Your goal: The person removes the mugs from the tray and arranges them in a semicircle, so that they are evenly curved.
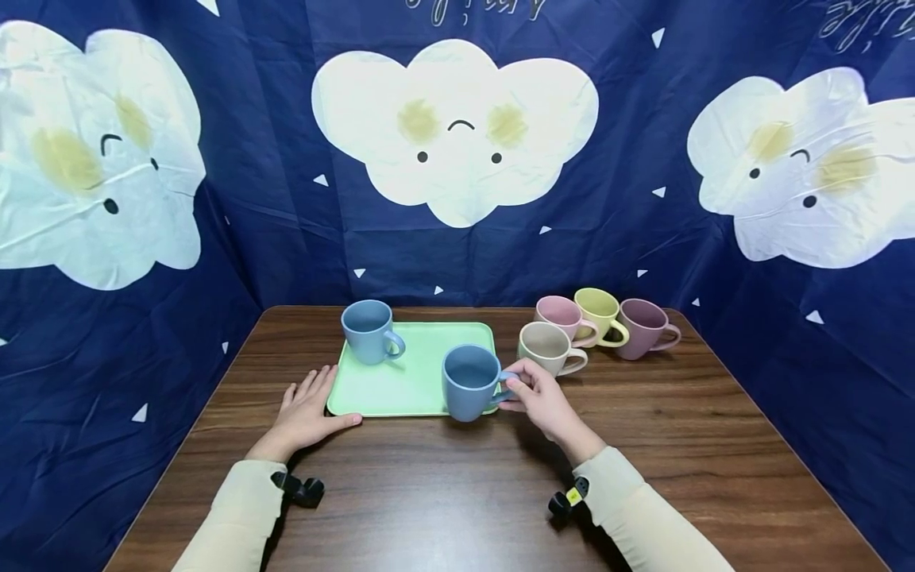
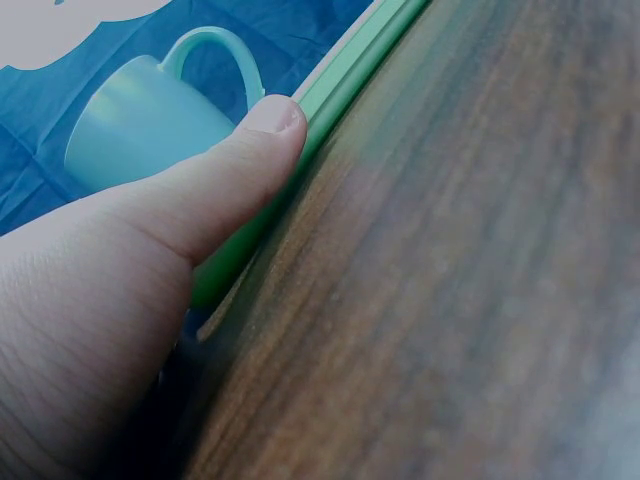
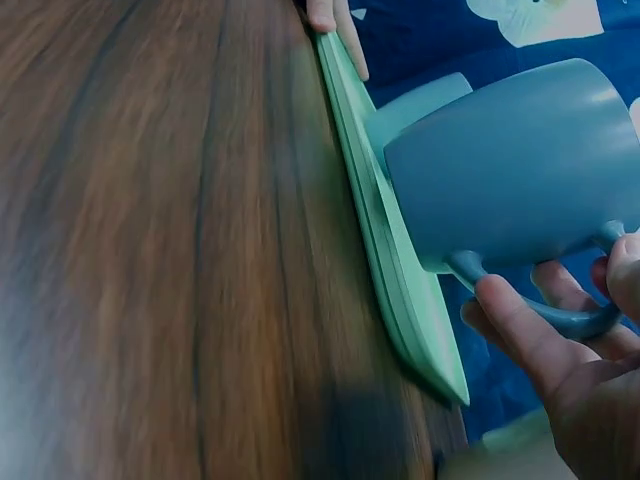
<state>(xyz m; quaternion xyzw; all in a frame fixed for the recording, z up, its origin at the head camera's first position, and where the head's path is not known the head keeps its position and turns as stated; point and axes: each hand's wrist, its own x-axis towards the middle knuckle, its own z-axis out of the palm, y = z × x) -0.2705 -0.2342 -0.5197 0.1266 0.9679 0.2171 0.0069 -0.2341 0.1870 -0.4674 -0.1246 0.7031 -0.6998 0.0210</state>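
My right hand (image 1: 539, 397) grips a blue mug (image 1: 470, 381) by its handle, at the near right corner of a light green tray (image 1: 422, 389). In the right wrist view the fingers (image 3: 530, 335) curl round the handle, and the held mug (image 3: 510, 165) is over the tray edge. A second blue mug (image 1: 368, 330) stands upright at the tray's far left, its handle to the right. My left hand (image 1: 307, 413) touches the tray's near left corner with fingers spread. The left thumb (image 2: 250, 150) lies along the tray rim in the left wrist view.
Right of the tray several mugs stand grouped: a beige mug (image 1: 545, 348), a pink mug (image 1: 561, 314), a yellow mug (image 1: 596, 311) and a purple mug (image 1: 641, 326). All rest on a brown wooden table (image 1: 443, 485). A dark blue cloth (image 1: 272, 159) with clouds hangs behind.
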